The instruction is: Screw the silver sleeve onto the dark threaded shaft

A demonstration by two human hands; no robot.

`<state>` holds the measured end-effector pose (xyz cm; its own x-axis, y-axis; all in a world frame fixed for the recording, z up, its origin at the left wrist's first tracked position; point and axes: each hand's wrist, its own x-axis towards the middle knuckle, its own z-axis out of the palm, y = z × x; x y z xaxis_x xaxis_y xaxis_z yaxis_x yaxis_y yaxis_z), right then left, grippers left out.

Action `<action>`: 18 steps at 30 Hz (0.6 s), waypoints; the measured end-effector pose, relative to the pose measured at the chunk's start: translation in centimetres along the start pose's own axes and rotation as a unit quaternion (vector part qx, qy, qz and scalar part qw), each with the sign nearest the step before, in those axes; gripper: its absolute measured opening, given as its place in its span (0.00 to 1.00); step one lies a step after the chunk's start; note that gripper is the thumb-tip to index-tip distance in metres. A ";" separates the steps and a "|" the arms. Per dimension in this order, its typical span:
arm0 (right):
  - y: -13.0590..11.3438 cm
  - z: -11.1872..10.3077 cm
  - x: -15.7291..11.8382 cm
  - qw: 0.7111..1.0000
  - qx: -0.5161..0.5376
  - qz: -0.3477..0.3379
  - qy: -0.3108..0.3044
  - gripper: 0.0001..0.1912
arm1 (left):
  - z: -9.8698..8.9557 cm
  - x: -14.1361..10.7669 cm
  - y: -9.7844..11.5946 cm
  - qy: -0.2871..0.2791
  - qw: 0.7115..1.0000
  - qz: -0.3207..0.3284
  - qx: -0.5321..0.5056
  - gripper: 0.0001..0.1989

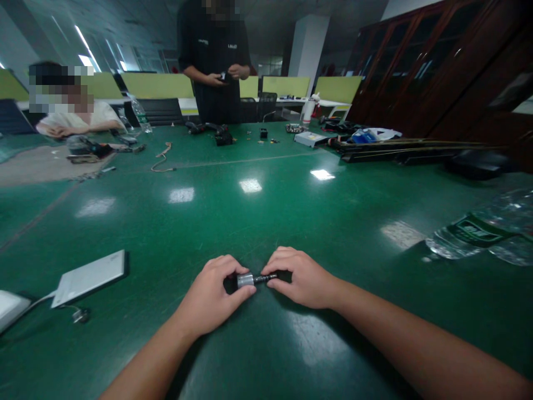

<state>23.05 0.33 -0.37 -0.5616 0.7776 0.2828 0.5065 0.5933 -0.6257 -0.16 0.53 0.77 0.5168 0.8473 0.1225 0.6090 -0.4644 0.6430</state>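
Low over the green table, or resting on it, lies a small silver cylinder with a dark stepped shaft sticking out to the right. The thumb and fingers of my left hand are closed around the silver cylinder. On the other side, my right hand pinches the far end of the dark shaft between thumb and fingers. The piece lies roughly level between both hands. Whether cylinder and shaft are one part or two, I cannot tell.
A white flat box-shaped device with a cable lies left. Clear plastic bottles lie right. Across the green table are electronic parts, a grey metal box and dark long bars. One person stands opposite; another sits left.
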 end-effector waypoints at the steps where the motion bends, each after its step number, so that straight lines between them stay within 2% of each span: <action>1: 0.0 0.0 0.0 1.000 0.000 0.002 0.000 0.10 | 0.0 0.0 0.0 0.000 1.000 -0.001 -0.001 0.08; 18: 0.1 -0.3 0.0 0.999 -0.031 0.038 0.013 0.05 | -0.1 -0.2 -0.1 0.000 1.000 0.006 0.007 0.08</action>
<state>23.34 0.45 -0.20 -0.5031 0.8256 0.2554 0.5868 0.5433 -0.6004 -0.35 0.44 0.79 0.5241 0.8414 0.1314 0.6101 -0.4787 0.6314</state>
